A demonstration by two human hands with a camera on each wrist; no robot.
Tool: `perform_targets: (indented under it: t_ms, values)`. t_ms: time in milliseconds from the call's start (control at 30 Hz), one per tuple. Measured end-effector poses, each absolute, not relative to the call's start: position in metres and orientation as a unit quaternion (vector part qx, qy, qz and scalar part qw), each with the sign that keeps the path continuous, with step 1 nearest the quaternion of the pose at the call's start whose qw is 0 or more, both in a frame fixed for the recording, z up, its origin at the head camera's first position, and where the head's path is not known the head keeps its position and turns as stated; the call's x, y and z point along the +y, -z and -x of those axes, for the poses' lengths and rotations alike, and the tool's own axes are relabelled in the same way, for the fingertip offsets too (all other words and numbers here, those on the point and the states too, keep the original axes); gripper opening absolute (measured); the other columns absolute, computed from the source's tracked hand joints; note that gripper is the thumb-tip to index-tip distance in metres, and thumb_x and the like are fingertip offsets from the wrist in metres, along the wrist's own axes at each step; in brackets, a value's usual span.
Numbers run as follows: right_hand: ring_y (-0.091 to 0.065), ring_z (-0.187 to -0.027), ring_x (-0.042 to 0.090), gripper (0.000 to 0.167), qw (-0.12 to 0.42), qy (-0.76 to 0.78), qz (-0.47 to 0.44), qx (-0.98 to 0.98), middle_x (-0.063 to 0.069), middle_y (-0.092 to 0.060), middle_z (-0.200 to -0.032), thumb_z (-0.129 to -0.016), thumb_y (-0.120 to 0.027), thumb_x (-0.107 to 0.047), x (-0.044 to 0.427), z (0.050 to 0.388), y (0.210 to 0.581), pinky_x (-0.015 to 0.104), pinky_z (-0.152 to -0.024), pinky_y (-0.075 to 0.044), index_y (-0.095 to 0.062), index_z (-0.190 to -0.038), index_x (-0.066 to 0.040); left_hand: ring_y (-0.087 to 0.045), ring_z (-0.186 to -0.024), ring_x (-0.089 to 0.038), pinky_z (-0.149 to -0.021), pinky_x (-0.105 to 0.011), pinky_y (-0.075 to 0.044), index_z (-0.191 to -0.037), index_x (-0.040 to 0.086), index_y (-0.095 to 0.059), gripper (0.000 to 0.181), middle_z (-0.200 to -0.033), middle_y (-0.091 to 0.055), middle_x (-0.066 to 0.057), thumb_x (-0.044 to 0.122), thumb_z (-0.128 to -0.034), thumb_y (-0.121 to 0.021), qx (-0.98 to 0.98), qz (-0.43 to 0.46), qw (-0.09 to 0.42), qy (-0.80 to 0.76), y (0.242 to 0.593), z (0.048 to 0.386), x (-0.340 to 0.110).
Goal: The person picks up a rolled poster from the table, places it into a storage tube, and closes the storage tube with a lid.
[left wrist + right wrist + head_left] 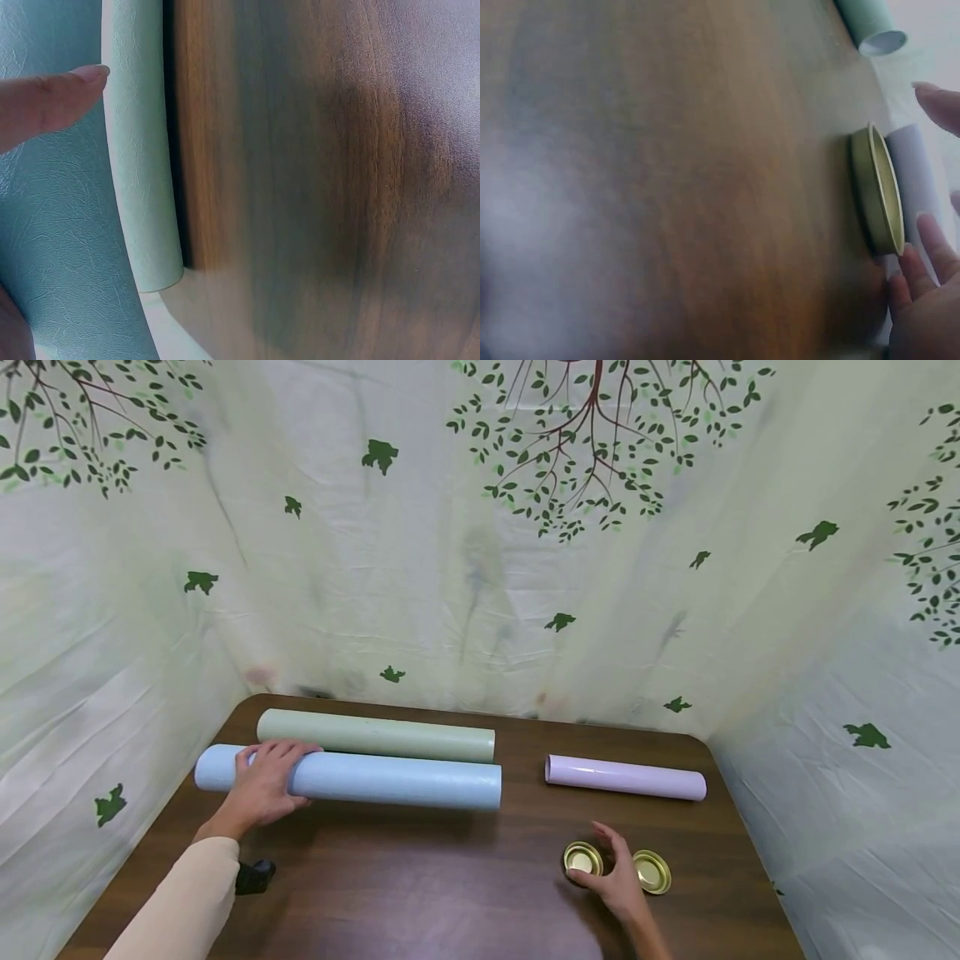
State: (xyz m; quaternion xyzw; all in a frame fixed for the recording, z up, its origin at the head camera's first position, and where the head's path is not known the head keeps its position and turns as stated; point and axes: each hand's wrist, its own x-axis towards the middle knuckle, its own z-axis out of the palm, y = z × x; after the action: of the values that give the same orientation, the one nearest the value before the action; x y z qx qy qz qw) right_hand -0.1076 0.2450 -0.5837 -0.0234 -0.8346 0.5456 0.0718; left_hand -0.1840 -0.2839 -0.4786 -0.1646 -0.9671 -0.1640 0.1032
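My left hand [266,781] grips a light blue tube [397,781] near its left end, with the fingers over its top. A shadow falls on the table below the tube. Just behind it lies a pale green tube [382,735], which the left wrist view also shows past the blue tube [67,225]. My right hand [618,881] is around a small round gold lid [582,858], thumb and fingers spread. In the right wrist view the thumb stands apart from the lid [877,191], while fingertips are close to its lower edge; contact is unclear.
A second gold lid [652,872] lies to the right of my right hand. Farther back is a shorter lilac tube [626,777]. All rest on a dark wooden table [420,893], with leaf-printed sheeting [465,568] rising around its back and sides.
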Motion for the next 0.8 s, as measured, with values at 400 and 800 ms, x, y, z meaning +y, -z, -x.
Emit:
perform_targets:
  t_ms: [400,800]
  values:
    - [-0.050,-0.109,0.028,0.087,0.077,-0.498,0.006,-0.864,0.020,-0.054,-0.122,-0.054,-0.092,-0.007,0.241,0.105,0.594,0.020,-0.091,-0.037,-0.052,-0.130,0.007,-0.042,-0.113,-0.044,-0.091,-0.067,-0.019,-0.121,0.010,-0.056,0.070,-0.117,-0.057,-0.018,0.015,-0.0596,-0.090,-0.967,0.162,0.097,0.168,0.478,0.184,-0.284]
    - [-0.055,-0.102,0.031,0.068,0.117,-0.423,-0.048,-0.897,0.013,-0.059,-0.108,-0.056,-0.090,-0.011,0.245,0.103,0.597,0.033,-0.088,-0.041,-0.064,-0.117,0.004,-0.041,-0.112,-0.044,-0.092,-0.067,-0.019,-0.120,0.011,-0.056,0.070,-0.118,-0.057,-0.018,0.015,-0.0592,-0.090,-0.967,0.164,0.098,0.170,0.477,0.184,-0.283]
